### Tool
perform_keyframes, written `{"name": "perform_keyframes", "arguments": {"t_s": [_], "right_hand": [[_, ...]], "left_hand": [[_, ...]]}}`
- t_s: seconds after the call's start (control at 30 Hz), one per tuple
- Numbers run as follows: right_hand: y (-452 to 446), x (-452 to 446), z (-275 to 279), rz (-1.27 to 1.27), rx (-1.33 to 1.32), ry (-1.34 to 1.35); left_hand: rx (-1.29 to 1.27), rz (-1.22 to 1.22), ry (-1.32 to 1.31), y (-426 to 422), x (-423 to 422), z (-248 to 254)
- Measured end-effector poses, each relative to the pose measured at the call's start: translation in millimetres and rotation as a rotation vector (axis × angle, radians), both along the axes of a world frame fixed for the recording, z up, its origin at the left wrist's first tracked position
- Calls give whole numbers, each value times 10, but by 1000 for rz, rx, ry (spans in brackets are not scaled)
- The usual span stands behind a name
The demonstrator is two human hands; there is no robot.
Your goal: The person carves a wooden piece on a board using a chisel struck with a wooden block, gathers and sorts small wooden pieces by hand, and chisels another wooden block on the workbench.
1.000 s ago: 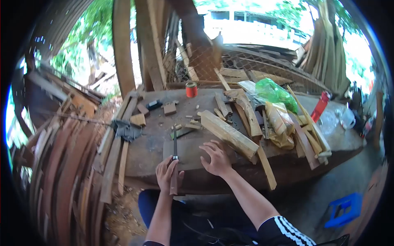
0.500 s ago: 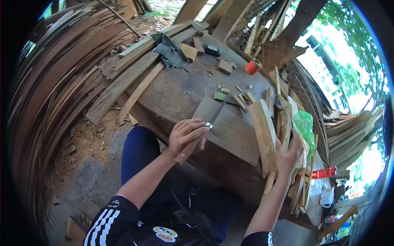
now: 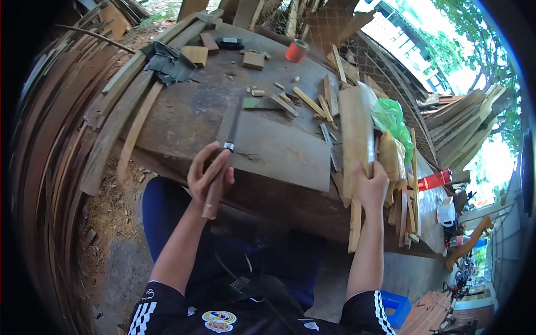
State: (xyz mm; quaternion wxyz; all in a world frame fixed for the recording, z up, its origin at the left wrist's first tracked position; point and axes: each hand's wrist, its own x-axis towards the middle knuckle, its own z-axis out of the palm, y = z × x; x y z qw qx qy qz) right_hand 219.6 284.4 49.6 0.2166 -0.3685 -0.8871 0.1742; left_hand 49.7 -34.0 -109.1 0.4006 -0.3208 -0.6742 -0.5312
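My left hand is wrapped round the wooden handle of a long tool with a metal collar; its dark narrow blade points away over the table. My right hand grips the near end of a thick pale wooden block, which lies lengthwise at the right of the table. A flat grey-brown board rests on the table between my hands. Past it are a green piece and several small wood offcuts.
The brown table carries a red can, a dark cloth, a green plastic bag and a red bottle. Long planks stand stacked at the left. A blue plastic stool is on the floor.
My right hand has moved from open over the table's wood pile to gripping the thick block, which is now turned more upright in view. My left hand keeps the tool. The view has turned.
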Motion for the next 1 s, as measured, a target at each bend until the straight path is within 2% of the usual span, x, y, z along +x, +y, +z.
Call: {"name": "perform_keyframes", "arguments": {"t_s": [0.07, 0.13, 0.23, 0.37, 0.47, 0.53, 0.6, 0.67, 0.87, 1.0], "right_hand": [[442, 87, -59, -54, 254, 181], [801, 95, 333, -198, 181, 100], [1539, 99, 312, -189, 383, -19], [1972, -21, 180, -74, 341, -152], [1628, -380, 113, 79, 573, -48], [1449, -692, -32, 311, 512, 81], [1099, -1015, -100, 392, 301, 2], [1273, -1338, -474, 461, 297, -116], [1247, -1662, -883, 327, 233, -54], [1250, -1676, -677, 253, 252, -14]], "left_hand": [[-62, 28, -1, -38, 31, -30], [-94, 45, 27, -16, 36, -60], [-108, 53, 25, -4, 26, -66], [-122, 58, 26, -12, -7, -108], [-129, 63, 29, -19, 3, -112], [-134, 65, 33, -4, 4, -113], [-146, 67, 42, -10, 0, -113], [-155, 72, 36, -12, 10, -96], [-85, 55, 28, 1, 0, -69], [-62, 51, 28, -1, -26, -84]]}}
